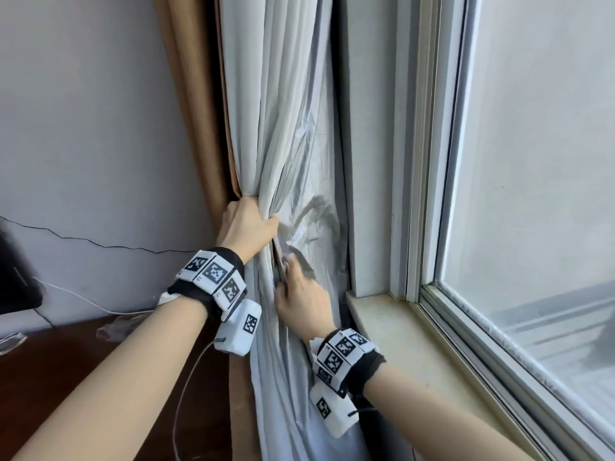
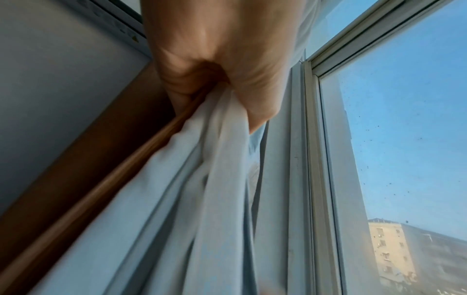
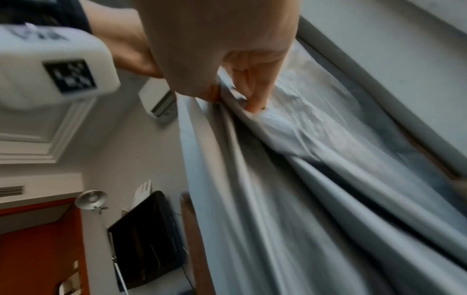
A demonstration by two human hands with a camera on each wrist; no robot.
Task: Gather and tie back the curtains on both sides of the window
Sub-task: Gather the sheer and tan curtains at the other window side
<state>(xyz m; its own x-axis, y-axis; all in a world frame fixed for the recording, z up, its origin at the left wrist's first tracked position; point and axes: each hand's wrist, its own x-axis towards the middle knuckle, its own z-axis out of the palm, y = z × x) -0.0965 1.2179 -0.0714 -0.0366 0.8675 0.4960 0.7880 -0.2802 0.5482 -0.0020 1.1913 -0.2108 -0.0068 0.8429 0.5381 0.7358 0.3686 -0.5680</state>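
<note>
A pale grey curtain (image 1: 279,111) with a tan outer layer (image 1: 196,94) hangs bunched at the left side of the window (image 1: 532,161). My left hand (image 1: 246,224) grips the gathered folds at waist height; in the left wrist view the left hand (image 2: 215,65) has its fingers curled round the grey curtain (image 2: 177,199). Just below and to the right, my right hand (image 1: 296,291) pinches a fold of the curtain's right edge. The right wrist view shows the right hand (image 3: 227,87) with fingertips (image 3: 255,103) tucked into the cloth (image 3: 290,179).
A stone windowsill (image 1: 416,344) runs along the lower right beneath the window frame (image 1: 429,194). A dark wooden desk (image 1: 66,354) with cables and a black monitor (image 1: 16,277) stands at the left against the wall.
</note>
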